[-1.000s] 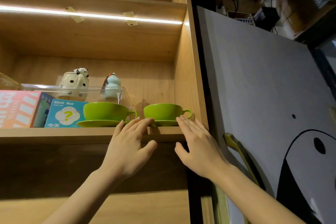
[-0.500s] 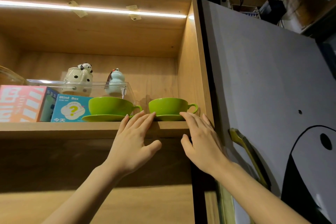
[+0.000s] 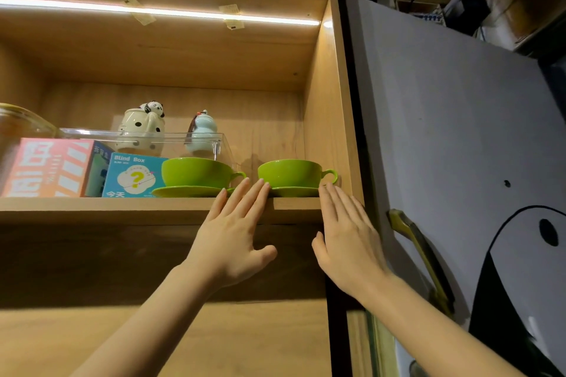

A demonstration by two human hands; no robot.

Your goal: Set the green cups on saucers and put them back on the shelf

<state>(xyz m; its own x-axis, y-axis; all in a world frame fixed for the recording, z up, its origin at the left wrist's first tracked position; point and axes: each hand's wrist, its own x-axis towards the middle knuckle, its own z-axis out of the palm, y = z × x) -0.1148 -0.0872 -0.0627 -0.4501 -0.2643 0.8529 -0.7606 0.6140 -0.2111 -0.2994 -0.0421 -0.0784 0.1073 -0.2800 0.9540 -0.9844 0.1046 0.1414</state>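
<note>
Two green cups stand upright on green saucers at the front of the wooden shelf. The left cup rests on its saucer; the right cup rests on its saucer near the cabinet's right wall. Both handles point right. My left hand lies flat against the shelf's front edge, fingertips reaching the gap between the two saucers. My right hand is flat too, fingertips at the right saucer's right rim. Neither hand holds anything.
Behind the cups a clear tray carries a spotted panda teapot and a pale blue gourd figure. A blue "Blind Box" carton and a pink box stand to the left. A grey cabinet door with a brass handle hangs open at right.
The view has shifted slightly upward and closer. Both hands stay flat at the shelf edge, with fingertips slid a little further toward the saucers. The cups have not moved.
</note>
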